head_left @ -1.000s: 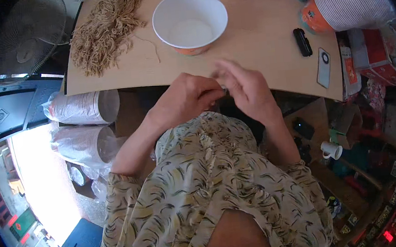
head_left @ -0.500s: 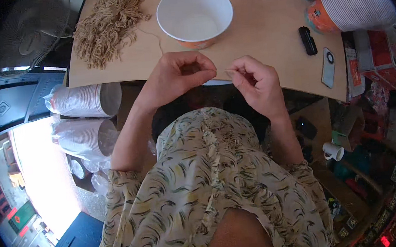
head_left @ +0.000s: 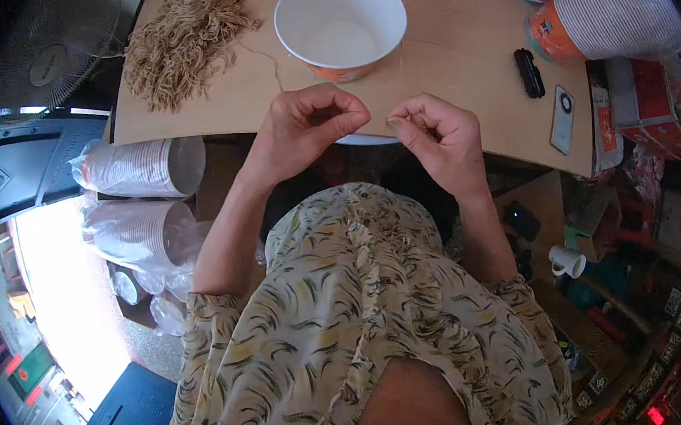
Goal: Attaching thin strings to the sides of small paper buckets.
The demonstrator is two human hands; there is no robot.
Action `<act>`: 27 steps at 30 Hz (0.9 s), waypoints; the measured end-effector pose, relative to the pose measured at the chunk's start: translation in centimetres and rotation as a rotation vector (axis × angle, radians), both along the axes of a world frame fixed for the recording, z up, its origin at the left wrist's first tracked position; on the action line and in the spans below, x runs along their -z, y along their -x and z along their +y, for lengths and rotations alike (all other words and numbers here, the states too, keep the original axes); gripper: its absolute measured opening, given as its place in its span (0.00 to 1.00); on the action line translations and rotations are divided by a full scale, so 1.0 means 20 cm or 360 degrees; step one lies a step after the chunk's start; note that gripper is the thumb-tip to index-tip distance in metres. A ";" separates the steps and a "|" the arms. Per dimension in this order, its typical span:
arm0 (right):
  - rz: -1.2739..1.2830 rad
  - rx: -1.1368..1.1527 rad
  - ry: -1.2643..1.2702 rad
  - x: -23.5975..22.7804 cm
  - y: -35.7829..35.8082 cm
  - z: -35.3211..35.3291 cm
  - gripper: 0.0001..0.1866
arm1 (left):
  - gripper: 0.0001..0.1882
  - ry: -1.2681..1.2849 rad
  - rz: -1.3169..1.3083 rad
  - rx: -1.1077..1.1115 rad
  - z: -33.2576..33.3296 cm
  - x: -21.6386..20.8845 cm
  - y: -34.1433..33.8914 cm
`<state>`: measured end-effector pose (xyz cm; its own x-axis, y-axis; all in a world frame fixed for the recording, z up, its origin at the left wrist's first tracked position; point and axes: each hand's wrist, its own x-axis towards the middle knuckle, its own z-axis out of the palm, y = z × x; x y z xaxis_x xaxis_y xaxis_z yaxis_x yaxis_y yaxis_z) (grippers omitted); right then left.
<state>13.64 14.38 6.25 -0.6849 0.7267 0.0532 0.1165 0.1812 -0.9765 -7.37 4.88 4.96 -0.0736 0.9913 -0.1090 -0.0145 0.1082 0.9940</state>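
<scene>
Mid-frame, left hand and right hand pinch closed, contents unclear; upper-left cords look light, limp, best gripped by an end.

Pinched hands near white tub

Left hand: thumb and index tips pinched, rounded opening behind, pointing right
Right hand: thumb and index pinched, other fingers curled, pointing left
Hand spacing: near, apart
Left forearm: slanted inward
Right forearm: steeper
</scene>
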 end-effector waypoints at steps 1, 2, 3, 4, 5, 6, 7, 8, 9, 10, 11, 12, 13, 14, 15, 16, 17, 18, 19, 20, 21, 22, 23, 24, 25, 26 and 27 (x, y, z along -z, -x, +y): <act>-0.0001 0.0010 0.0019 0.00 0.00 0.00 0.05 | 0.05 -0.0105 0.0100 -0.0067 0.00 0.02 -0.01; 0.0001 0.0011 0.0015 0.00 0.00 0.00 0.05 | 0.06 -0.0210 0.0200 -0.0133 0.01 0.02 -0.01; 0.0007 -0.0023 0.0037 0.01 0.00 0.01 0.05 | 0.06 -0.0214 0.0203 -0.0132 0.01 0.02 -0.01; 0.0012 -0.0057 0.0061 0.02 0.00 0.01 0.05 | 0.06 -0.0204 0.0246 -0.0107 0.00 0.01 -0.01; 0.0015 -0.0054 0.0059 0.02 -0.01 0.02 0.05 | 0.07 -0.0195 0.0289 -0.0081 0.00 0.00 -0.01; 0.0039 -0.0069 0.0039 0.02 -0.01 0.04 0.04 | 0.07 -0.0198 0.0292 -0.0077 0.00 -0.02 0.00; 0.0063 -0.0080 0.0019 0.02 -0.02 0.06 0.04 | 0.07 -0.0255 0.0447 -0.0022 0.01 -0.05 0.02; 0.0068 -0.0072 0.0014 0.01 -0.03 0.10 0.04 | 0.07 -0.0312 0.0603 0.0035 0.02 -0.07 0.04; 0.0044 0.0047 -0.0133 -0.02 -0.04 0.14 0.04 | 0.07 -0.0318 0.0608 0.0044 0.03 -0.08 0.06; 0.0021 0.0155 -0.0278 -0.05 -0.04 0.18 0.04 | 0.09 -0.0624 0.1001 -0.0105 0.06 -0.08 0.10; 0.0021 0.0169 -0.0280 -0.09 -0.02 0.23 0.04 | 0.12 -0.0937 0.1382 -0.0244 0.08 -0.08 0.13; 0.0092 0.0363 -0.0376 -0.16 -0.01 0.27 0.05 | 0.15 -0.0839 0.1671 -0.0247 0.10 -0.09 0.18; 0.0165 0.0552 -0.0470 -0.22 0.00 0.30 0.06 | 0.15 -0.0844 0.1673 -0.0237 0.12 -0.08 0.21; 0.0172 0.0557 -0.0473 -0.28 0.02 0.30 0.06 | 0.14 -0.0838 0.1797 -0.0239 0.14 -0.05 0.24; 0.0397 0.0513 -0.0701 -0.32 0.06 0.29 0.06 | 0.14 -0.0829 0.1921 -0.0242 0.16 -0.02 0.26; 0.0622 0.0467 -0.0926 -0.34 0.09 0.28 0.06 | 0.13 -0.0861 0.1895 -0.0165 0.18 -0.01 0.29; 0.0629 0.0471 -0.0925 -0.34 0.11 0.26 0.06 | 0.13 -0.0863 0.1902 -0.0161 0.19 0.00 0.31; 0.0641 0.0378 -0.1074 -0.33 0.13 0.25 0.07 | 0.13 -0.0906 0.1809 -0.0163 0.21 0.00 0.32; 0.0649 0.0283 -0.1222 -0.32 0.14 0.24 0.07 | 0.12 -0.0948 0.1712 -0.0166 0.22 0.00 0.31; 0.0521 0.0320 -0.1229 -0.29 0.14 0.20 0.07 | 0.12 -0.0945 0.1715 -0.0169 0.22 -0.02 0.30; 0.0525 0.0315 -0.1227 -0.24 0.15 0.17 0.07 | 0.10 -0.0696 0.1371 -0.0184 0.21 -0.04 0.28; 0.0448 0.0419 -0.1197 -0.19 0.17 0.15 0.07 | 0.09 -0.0454 0.1026 -0.0194 0.20 -0.07 0.25; 0.0374 0.0522 -0.1168 -0.14 0.18 0.13 0.08 | 0.09 -0.0456 0.1031 -0.0197 0.21 -0.08 0.23; 0.0447 0.0570 -0.1303 -0.08 0.21 0.14 0.08 | 0.09 -0.0442 0.0863 -0.0252 0.21 -0.09 0.21; 0.0449 0.0572 -0.1302 -0.05 0.23 0.12 0.08 | 0.09 -0.0425 0.0693 -0.0302 0.21 -0.10 0.20; 0.0459 0.0580 -0.1281 -0.03 0.25 0.11 0.08 | 0.09 -0.0424 0.0695 -0.0300 0.20 -0.11 0.20; 0.0468 0.0589 -0.1261 -0.01 0.27 0.09 0.08 | 0.10 -0.0330 0.0646 -0.0312 0.20 -0.11 0.20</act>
